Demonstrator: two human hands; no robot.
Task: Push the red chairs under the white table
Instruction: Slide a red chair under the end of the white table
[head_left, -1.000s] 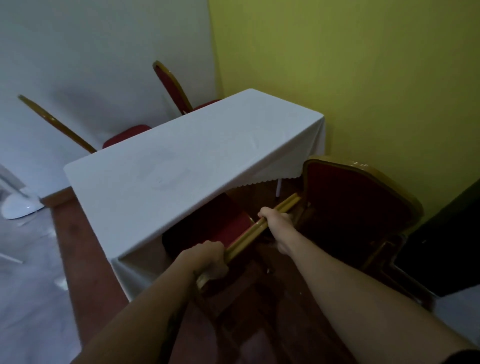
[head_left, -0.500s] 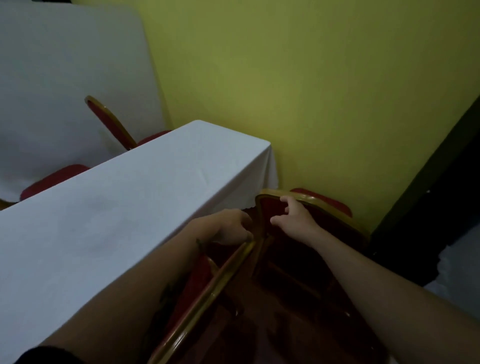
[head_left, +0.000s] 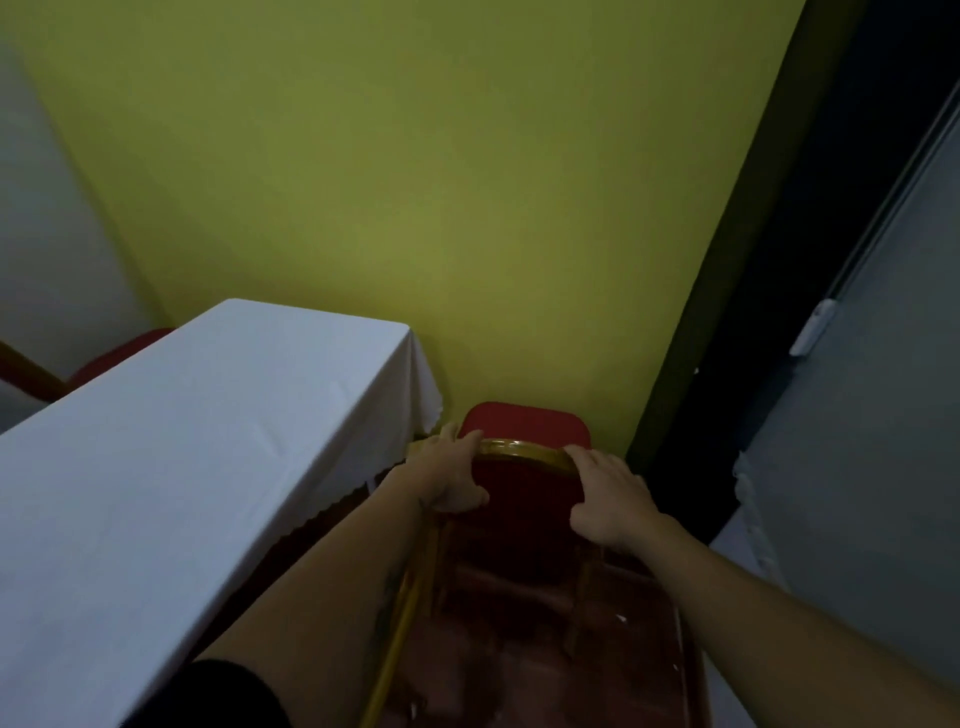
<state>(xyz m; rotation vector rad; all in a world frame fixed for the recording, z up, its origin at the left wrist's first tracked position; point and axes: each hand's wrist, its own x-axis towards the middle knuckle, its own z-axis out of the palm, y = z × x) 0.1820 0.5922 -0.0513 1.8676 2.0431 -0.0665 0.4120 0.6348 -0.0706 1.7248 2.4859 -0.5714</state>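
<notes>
A red chair (head_left: 524, 426) with a gold frame stands beside the right end of the white-clothed table (head_left: 171, 457), its seat facing the yellow wall. My left hand (head_left: 447, 473) grips the left corner of its backrest top. My right hand (head_left: 608, 499) grips the right corner. The gold edge of another chair (head_left: 400, 623) runs down by my left forearm, close to the table's near side. The red seat of a third chair (head_left: 119, 353) shows behind the table at the far left.
The yellow wall (head_left: 415, 182) stands close behind the chair. A dark door frame (head_left: 727, 312) and a grey door (head_left: 857, 415) lie to the right. The floor is reddish-brown wood (head_left: 519, 665).
My view turned right, from the table to the chair by the yellow wall. Both hands left the first chair's backrest and took hold of this chair's backrest.
</notes>
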